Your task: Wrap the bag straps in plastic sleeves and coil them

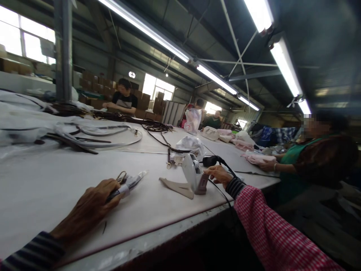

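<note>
My left hand (pixel 90 199) is closed round a folded dark strap (pixel 114 194), partly wrapped in clear plastic film (pixel 137 180). A gold metal clasp (pixel 121 176) sticks out above my fingers. My right hand (pixel 219 174) is at the edge of a tape dispenser (pixel 201 184) with a large clear-white roll (pixel 190 169). Its thumb and fingertips are pinched together there; whatever lies between them is too small to make out. Just left of the dispenser lies a flat beige piece (pixel 177 187), forked at one end.
Dark straps (pixel 158 128) and plastic-sleeved straps (pixel 109 139) cover the table's far left. Behind the dispenser are a crumpled clear bag (pixel 191 145), a black-handled tool (pixel 210 161) and its cord. At right, a co-worker in a green apron (pixel 299 162) handles a pink bundle (pixel 259 159). The table's front edge (pixel 158 229) runs close to me.
</note>
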### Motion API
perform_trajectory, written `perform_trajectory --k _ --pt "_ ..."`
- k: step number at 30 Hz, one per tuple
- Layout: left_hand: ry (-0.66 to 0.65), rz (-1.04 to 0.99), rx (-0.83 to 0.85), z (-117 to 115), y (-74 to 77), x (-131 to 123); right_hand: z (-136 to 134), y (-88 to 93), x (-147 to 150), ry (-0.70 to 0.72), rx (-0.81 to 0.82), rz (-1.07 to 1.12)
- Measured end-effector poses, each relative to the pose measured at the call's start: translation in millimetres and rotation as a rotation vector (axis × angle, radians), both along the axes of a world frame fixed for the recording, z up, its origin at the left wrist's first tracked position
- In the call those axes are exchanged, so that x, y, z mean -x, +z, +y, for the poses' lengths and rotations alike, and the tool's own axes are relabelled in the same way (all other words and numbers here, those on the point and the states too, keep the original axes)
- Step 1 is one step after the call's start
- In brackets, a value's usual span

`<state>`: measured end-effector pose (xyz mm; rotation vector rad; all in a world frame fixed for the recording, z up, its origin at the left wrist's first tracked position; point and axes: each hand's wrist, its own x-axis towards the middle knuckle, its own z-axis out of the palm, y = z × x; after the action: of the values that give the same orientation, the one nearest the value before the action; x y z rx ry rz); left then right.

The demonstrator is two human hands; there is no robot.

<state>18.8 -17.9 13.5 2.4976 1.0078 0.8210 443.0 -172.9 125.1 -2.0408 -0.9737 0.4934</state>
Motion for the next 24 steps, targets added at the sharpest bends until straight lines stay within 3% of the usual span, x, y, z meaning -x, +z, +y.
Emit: perform_trajectory --k 8,15,20,24 --pt "-0.016 -0.036 -0.022 4 -3.2 0 2 -13.4 -2 -0.112 -0.16 0.189" --pt "0.042 -0.018 0.094 6 -0.4 1 -13 -19.4 6 -0.082 -0.339 0.26" --pt "0.107 -0.105 0.211 6 4.4 2 -35 -43.7 20 -0.062 -0.323 0.309" --pt "0.159 -0.154 0.307 2 12.1 5 -30 -59.6 20 -0.07 -0.307 0.245"
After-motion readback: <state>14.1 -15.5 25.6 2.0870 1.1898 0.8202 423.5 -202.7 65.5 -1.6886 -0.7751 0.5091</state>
